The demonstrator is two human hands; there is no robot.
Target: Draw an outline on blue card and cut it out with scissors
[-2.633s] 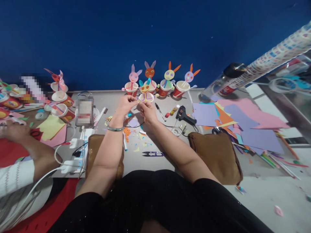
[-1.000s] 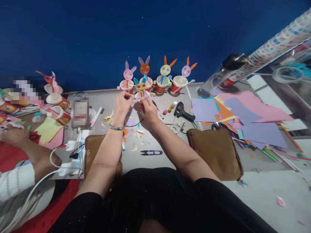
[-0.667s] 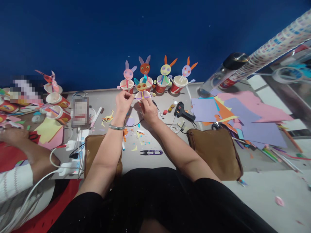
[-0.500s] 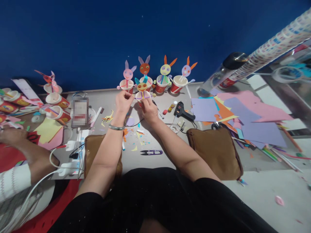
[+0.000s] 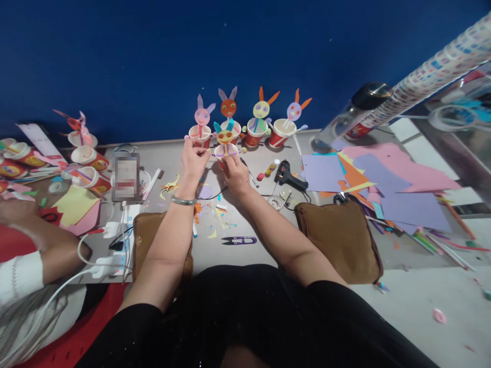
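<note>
A paper cup carries a yellow paper rabbit figure with blue ears and orange eyes, and purple strips show inside the cup. My right hand grips this cup from the front, thumb at its rim. At the cup's left side, the thumb and forefinger of my left hand are pinched together. Whatever lies between those fingertips is too small to make out. Behind the hands stand several red and white cups with rabbit figures, among them a pink rabbit and an orange-faced rabbit.
A black glue gun and a glue stick lie right of my hands. Purple thread snips and paper scraps are nearer me. Coloured paper sheets and a clear bottle sit right. A co-worker's arm rests at left.
The fingers of my left hand have shifted slightly beside the cup, still pinched. My right hand stays on the cup. The co-worker's arm at the left has moved a little.
</note>
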